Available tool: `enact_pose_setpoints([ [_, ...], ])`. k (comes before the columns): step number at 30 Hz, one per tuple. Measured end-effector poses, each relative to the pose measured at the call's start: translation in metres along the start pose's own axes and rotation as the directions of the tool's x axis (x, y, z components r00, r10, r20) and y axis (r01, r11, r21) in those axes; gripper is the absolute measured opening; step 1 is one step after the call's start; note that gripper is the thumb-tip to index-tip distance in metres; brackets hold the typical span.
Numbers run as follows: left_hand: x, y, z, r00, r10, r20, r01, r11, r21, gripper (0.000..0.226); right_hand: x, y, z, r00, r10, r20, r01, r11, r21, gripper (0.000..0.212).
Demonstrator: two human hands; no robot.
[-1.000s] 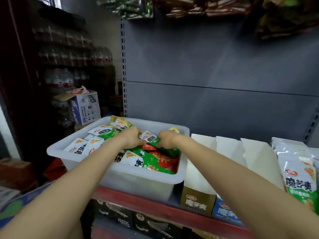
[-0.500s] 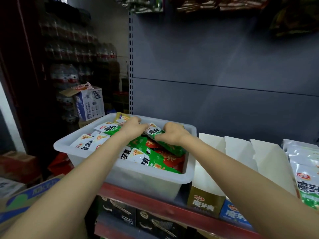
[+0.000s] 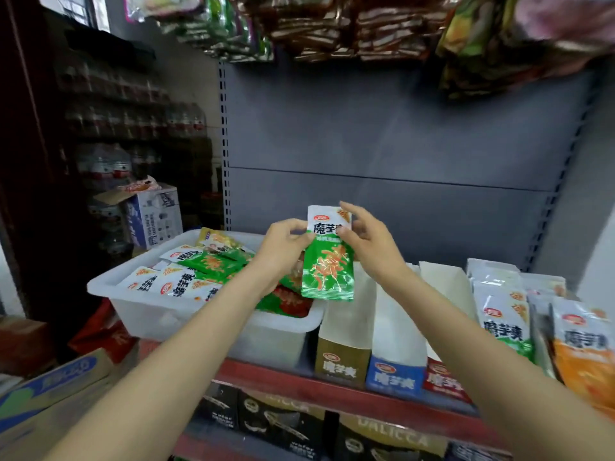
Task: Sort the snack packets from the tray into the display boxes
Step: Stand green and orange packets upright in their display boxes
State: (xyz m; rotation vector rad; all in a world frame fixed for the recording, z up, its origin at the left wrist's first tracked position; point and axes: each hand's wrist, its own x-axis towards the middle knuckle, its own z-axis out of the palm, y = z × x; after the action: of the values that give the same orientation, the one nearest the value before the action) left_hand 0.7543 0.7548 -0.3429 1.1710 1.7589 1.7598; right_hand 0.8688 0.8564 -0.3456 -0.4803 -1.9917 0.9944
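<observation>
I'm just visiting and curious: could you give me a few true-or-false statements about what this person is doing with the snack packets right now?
1. Both hands hold one green packet upright above the shelf. True; the left hand and right hand pinch its upper part.
2. The white tray holds no packets. False; many packets lie in it.
3. The tray sits to the right of the display boxes. False; it sits to their left.
4. The gold display box stands next to the blue display box. True.

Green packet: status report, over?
Both hands, left and right, hold green packet upright above tray. Not yet boxed. Nothing in the way.
</observation>
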Motion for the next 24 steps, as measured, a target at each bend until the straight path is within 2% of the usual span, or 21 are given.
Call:
enact_pose_setpoints([
  [10,-0.033,0.024,0.152,0.95,0.148,0.274,-0.143,0.989,-0.038,0.013,-0.073,0.022,-0.161,0.969,0.051,-0.241,-0.084,0.988,-0.128,0.058],
  [13,-0.035,0.026,0.186,0.941,0.161,0.297,-0.174,0.985,0.017,0.018,-0.085,0.028,-0.194,0.954,0.03,-0.297,-0.09,0.977,-0.191,0.057],
  [15,-0.034,0.025,0.201,0.935,0.18,0.306,-0.223,0.968,0.114,0.023,-0.089,0.032,-0.209,0.946,0.019,-0.325,-0.103,0.965,-0.243,0.055],
  [21,-0.028,0.011,0.216,0.947,0.131,0.293,-0.234,0.907,0.35,0.035,-0.097,0.039,-0.216,0.968,-0.037,-0.248,-0.083,0.885,-0.459,0.051],
  [24,-0.03,0.004,0.22,0.931,0.028,0.364,-0.173,0.912,0.373,0.044,-0.095,0.04,-0.211,0.97,-0.082,-0.227,-0.052,0.846,-0.531,0.049],
])
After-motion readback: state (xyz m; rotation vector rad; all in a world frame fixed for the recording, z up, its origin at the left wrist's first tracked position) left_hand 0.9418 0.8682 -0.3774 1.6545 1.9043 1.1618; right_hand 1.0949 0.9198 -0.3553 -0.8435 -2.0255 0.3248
